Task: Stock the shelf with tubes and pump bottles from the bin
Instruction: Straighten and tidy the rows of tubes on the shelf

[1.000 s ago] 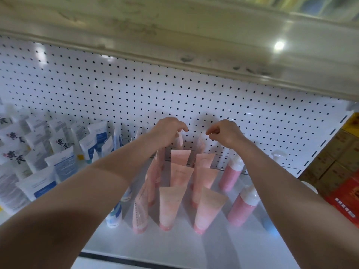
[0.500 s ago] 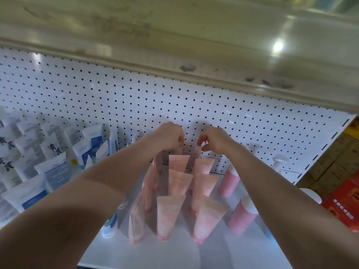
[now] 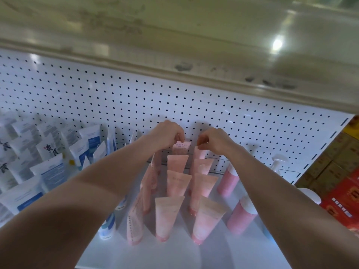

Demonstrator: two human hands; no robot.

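Both hands have closed inward: left hand point(image 3: 168, 133) pinches rearmost pink tube point(image 3: 180, 148), right hand point(image 3: 213, 140) its neighbour point(image 3: 199, 153); back-row straightening.

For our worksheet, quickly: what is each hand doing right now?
Left hand: closed, pinching the top of the back pink tube.
Right hand: closed, pinching the top of the neighbouring pink tube.

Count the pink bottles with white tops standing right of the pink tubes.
2 clearly: a front bottle near the shelf's front, and a rear bottle closer to the pegboard. A white pump head farther right may belong to another; its body is hidden behind the right arm.
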